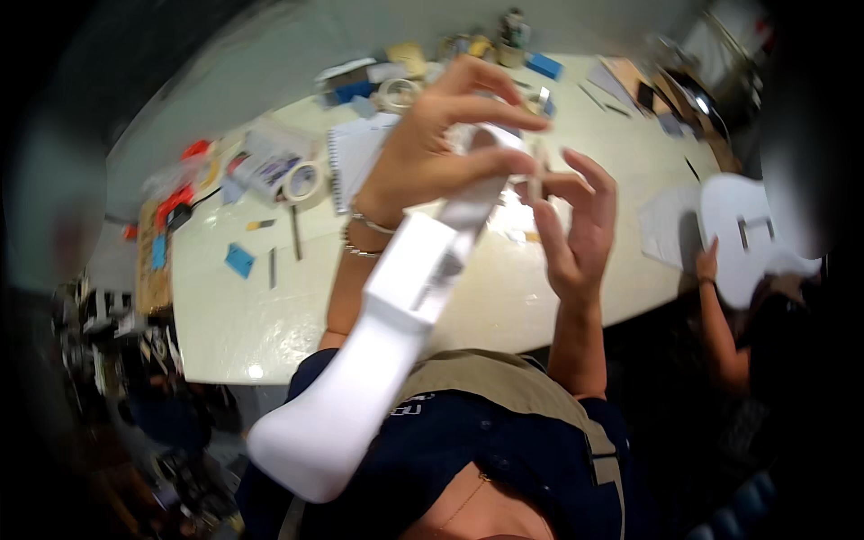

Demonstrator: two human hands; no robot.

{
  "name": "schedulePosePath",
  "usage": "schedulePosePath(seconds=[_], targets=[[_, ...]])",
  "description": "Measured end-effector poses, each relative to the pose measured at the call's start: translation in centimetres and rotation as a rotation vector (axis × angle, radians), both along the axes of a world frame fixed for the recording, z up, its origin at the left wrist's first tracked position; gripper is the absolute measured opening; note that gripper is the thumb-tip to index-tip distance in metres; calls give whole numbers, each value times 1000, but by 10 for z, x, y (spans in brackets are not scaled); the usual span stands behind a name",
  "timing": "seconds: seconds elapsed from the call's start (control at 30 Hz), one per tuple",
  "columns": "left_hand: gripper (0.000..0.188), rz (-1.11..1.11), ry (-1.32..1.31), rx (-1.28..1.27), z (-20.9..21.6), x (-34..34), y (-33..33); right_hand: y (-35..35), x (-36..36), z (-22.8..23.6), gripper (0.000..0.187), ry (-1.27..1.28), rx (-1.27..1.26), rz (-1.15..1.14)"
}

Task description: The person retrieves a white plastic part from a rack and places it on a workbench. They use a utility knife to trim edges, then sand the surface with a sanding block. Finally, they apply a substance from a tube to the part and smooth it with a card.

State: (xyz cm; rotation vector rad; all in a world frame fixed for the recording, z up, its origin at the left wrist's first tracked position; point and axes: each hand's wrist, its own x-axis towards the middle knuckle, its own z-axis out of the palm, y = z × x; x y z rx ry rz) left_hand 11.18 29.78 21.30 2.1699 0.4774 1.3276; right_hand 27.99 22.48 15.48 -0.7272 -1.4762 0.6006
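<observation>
A long white piece (355, 382), looking like a guitar body seen edge-on, slants from my lap up over the table edge. A recess shows in its side. My left hand (432, 135), with bracelets at the wrist, curves over its upper end, thumb and forefinger extended past it. Close by on the right is my right hand (580, 220), thumb and forefinger bent together, other fingers raised. A thin pale strip (537, 166) runs between the two hands' fingertips. Motion blurs it, so its kind cannot be made out.
On the pale table (297, 333) lie a tape roll (304, 183), a spiral notebook (349, 153), a blue piece (239, 259) and thin tools. Boxes, jars and a blue block (544, 65) line the back. At right, another person's hand (707, 261) holds a white guitar body (733, 216).
</observation>
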Motion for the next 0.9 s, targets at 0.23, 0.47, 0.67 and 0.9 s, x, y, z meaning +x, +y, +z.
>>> schedulePosePath(seconds=[0.23,0.47,0.67,0.9], targets=[[15,182,-38,185,-3,0,1,9,8,3,25,-295,78,-217],[17,421,-90,310,7,-13,-17,37,14,21,25,-449,165,-252],[13,503,-103,456,7,2,-12,52,2,24,18,-255,315,-509],[14,556,-94,479,18,6,-22,50,-24,40,18,-95,380,-785]])
